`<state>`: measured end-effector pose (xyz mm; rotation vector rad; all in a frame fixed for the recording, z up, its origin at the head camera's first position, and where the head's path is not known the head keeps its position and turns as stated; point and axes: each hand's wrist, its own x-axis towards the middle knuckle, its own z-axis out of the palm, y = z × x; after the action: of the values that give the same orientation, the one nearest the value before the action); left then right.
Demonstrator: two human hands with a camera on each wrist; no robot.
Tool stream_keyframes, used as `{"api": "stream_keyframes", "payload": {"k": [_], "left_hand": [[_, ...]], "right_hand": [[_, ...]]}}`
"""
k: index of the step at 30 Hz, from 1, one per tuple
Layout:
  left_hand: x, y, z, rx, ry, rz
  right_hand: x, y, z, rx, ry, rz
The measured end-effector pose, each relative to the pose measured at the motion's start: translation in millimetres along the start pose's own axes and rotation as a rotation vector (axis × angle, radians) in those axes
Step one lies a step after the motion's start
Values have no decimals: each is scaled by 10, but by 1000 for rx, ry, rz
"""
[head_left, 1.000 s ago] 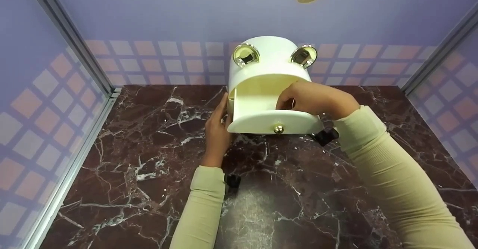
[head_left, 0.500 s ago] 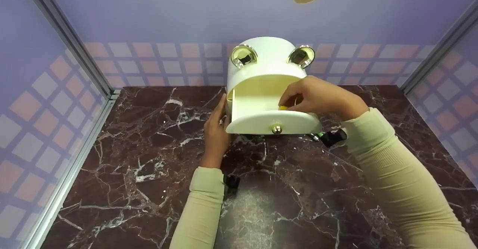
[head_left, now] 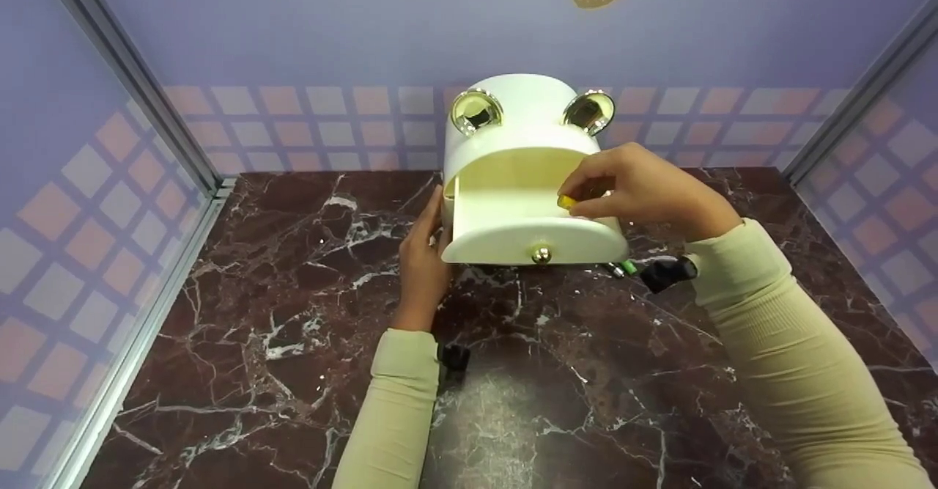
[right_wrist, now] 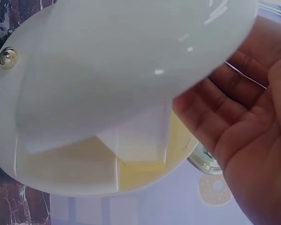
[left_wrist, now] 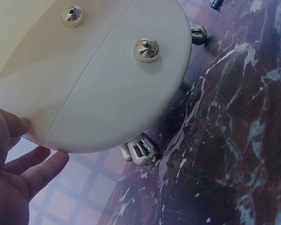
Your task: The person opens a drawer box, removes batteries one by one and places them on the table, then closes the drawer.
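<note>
A white drawer box (head_left: 520, 119) with two round gold mirror-like ornaments stands at the back of the table. Its upper drawer (head_left: 538, 240), with a gold knob, is pulled out. Over the drawer's right side my right hand (head_left: 645, 185) pinches a small yellow piece (head_left: 566, 201) between thumb and fingers; its kind is unclear. In the right wrist view the blurred drawer front hides those fingertips. My left hand (head_left: 425, 254) rests along the box's left side, fingers fairly straight. The left wrist view shows that thumb (left_wrist: 21, 124) at the front's edge and the lower drawer front (left_wrist: 112, 93).
Shiny metal feet (left_wrist: 143, 150) hold the box off the dark marbled table (head_left: 293, 372). A small silver and green item (head_left: 627, 267) lies by the box's right front. A tiled lilac wall (head_left: 352, 49) stands close behind, with side panels left and right.
My right hand has risen and moved right from deep in the drawer, and the yellow piece has come into sight in its fingers. My left hand has stayed at the box's side.
</note>
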<state>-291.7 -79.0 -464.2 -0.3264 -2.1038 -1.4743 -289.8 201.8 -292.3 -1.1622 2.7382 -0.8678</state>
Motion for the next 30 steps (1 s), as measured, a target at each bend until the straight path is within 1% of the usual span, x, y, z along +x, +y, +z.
{"api": "stream_keyframes", "payload": {"k": [6,13,18,22,26,28,30], "left_hand": [[-8,2,-21,8,-7,-5],[2,-4,-26,7,7,14],[6,-13,-28,14,14,17],[11,-23,-30,-2,12,22],[15,-35,-35,-15,11,31],[18,-44,-38,-13,10,37],[19,-50,-45,-11,6,30]], "right_hand": [[-75,27,2,34,54,10],[-156,81,15,78,145,39],[-224,116,12,142,218,9],[-286,156,9,223,263,-6],[-364,201,20,298,303,30],[-408,230,32,316,322,50],[-453,269,49,322,341,62]]}}
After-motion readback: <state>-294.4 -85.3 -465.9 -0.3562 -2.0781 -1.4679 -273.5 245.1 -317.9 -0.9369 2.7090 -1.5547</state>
